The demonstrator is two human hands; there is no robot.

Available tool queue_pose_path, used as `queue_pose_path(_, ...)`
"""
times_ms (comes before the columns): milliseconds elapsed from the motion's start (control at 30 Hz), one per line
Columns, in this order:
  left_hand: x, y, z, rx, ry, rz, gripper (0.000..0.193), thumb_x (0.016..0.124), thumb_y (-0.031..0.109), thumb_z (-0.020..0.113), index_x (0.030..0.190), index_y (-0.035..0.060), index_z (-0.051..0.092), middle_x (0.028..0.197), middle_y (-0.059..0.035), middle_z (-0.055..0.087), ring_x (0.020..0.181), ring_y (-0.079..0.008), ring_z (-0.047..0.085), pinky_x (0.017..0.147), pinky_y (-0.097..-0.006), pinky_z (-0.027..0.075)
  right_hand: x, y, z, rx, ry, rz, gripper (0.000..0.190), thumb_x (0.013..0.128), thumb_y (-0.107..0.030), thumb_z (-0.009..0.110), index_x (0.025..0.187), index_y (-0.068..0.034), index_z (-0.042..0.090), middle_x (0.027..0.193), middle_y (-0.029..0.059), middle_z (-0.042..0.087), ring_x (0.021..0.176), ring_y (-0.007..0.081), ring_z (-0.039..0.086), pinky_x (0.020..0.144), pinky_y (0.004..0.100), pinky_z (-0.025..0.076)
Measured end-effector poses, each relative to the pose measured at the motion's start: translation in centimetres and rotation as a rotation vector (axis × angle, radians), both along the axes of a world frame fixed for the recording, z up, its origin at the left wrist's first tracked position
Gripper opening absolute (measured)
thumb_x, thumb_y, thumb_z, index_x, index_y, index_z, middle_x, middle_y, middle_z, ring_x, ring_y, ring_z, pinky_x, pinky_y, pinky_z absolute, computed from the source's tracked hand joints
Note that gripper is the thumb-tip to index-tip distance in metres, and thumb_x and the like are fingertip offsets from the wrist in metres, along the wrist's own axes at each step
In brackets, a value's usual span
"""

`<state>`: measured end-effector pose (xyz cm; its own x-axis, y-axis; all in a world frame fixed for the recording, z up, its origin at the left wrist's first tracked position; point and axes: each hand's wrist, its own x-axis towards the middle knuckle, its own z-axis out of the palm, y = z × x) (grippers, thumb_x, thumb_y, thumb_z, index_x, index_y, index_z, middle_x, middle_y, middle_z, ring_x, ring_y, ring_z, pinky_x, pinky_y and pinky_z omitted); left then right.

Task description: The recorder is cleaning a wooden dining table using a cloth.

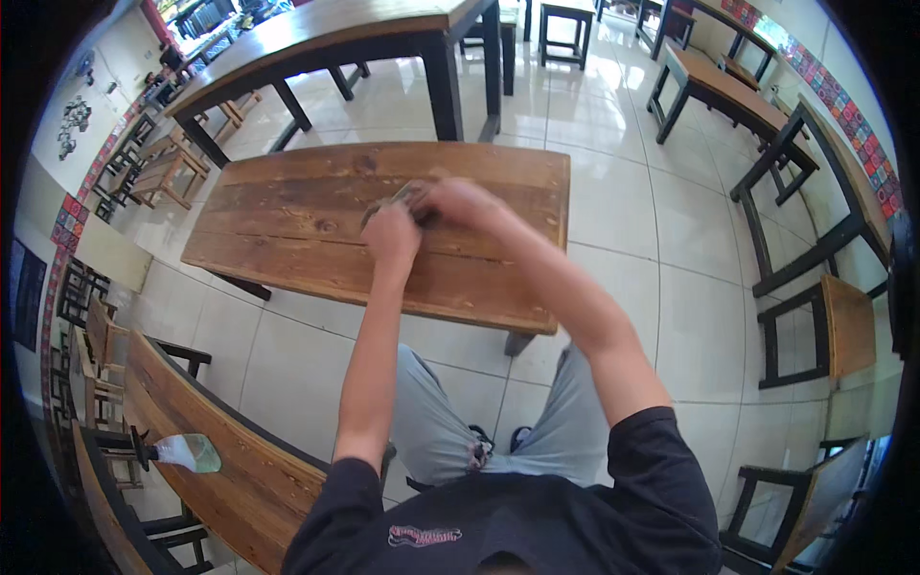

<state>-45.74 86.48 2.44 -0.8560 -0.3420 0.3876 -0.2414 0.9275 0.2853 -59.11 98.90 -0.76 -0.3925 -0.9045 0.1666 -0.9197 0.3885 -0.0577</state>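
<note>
Before me stands a low wooden bench (287, 248) with a plank top and dark legs. My left hand (392, 231) and my right hand (460, 201) are close together over the middle of its top. Between them is a small greyish-brown thing (404, 192), perhaps a folded cloth; blur and my fingers hide most of it. Both hands appear closed around it, the left at its near side and the right at its right side. Whether it touches the wood cannot be made out.
A taller wooden table (323, 29) stands just beyond the bench. At lower left, a spray bottle (190, 453) with pale liquid lies on another wooden bench (251, 481). Stools (848, 327) and tables line the right side. White floor tiles (611, 194) surround the furniture.
</note>
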Motion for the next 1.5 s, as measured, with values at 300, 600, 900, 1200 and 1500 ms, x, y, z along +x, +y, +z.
queue_pose_path(300, -13.4, 10.8, -5.2, 0.027, 0.213, -0.368, 0.030, 0.101, 0.018, 0.057, 0.122, 0.0190, 0.078, 0.125, -0.0214, 0.072, 0.117, -0.0408, 0.068, 0.101, -0.0512, 0.056, -3.8, 17.2, 2.6, -0.046, -0.153, -0.607, 0.061, 0.098, 0.000, 0.051, 0.146, -0.035, 0.065, 0.166, 0.0016, 0.047, 0.155, 0.0311, 0.039, 0.132, 0.0480, 0.023)
queue_pose_path(600, -0.7, 7.0, -2.3, -0.039, -0.117, -0.628, 0.032, 0.100, 0.014, 0.060, 0.123, 0.0257, 0.078, 0.136, -0.0131, 0.070, 0.121, -0.0394, 0.067, 0.111, -0.0503, 0.051, 9.8, 17.8, -1.3, -0.033, 0.297, -0.496, 0.058, 0.087, -0.013, 0.062, 0.145, -0.019, 0.065, 0.154, 0.0160, 0.058, 0.158, 0.0356, 0.032, 0.129, 0.0660, 0.017)
queue_pose_path(900, 15.5, 5.9, -1.1, 0.222, -0.137, -0.768, 0.038, 0.091, 0.011, 0.073, 0.128, 0.0202, 0.075, 0.141, -0.0111, 0.069, 0.143, -0.0276, 0.055, 0.125, -0.0541, 0.036, 25.7, 18.3, 1.9, -0.359, -0.105, -0.338, 0.056, 0.083, 0.003, 0.062, 0.138, -0.005, 0.066, 0.148, 0.0233, 0.060, 0.148, 0.0363, 0.048, 0.129, 0.0529, 0.029)
queue_pose_path(1200, 12.9, 6.9, -0.3, 0.127, 0.089, -0.729, 0.030, 0.084, 0.017, 0.081, 0.113, 0.0156, 0.074, 0.123, -0.0100, 0.076, 0.127, -0.0312, 0.065, 0.108, -0.0513, 0.050, 20.5, 17.8, 1.8, -0.423, -0.065, -0.240, 0.057, 0.073, 0.001, 0.068, 0.130, -0.004, 0.068, 0.133, 0.0203, 0.070, 0.132, 0.0369, 0.062, 0.117, 0.0501, 0.047)
queue_pose_path(1500, -5.8, 6.7, 8.5, -0.141, 0.299, -0.799, 0.022, 0.081, 0.010, 0.079, 0.099, 0.0070, 0.067, 0.107, -0.0132, 0.073, 0.100, -0.0381, 0.071, 0.088, -0.0497, 0.056, 7.2, 15.8, 8.0, -0.524, -0.373, -0.425, 0.040, 0.086, 0.003, 0.057, 0.124, -0.001, 0.069, 0.109, 0.0312, 0.071, 0.107, 0.0504, 0.066, 0.090, 0.0551, 0.054)
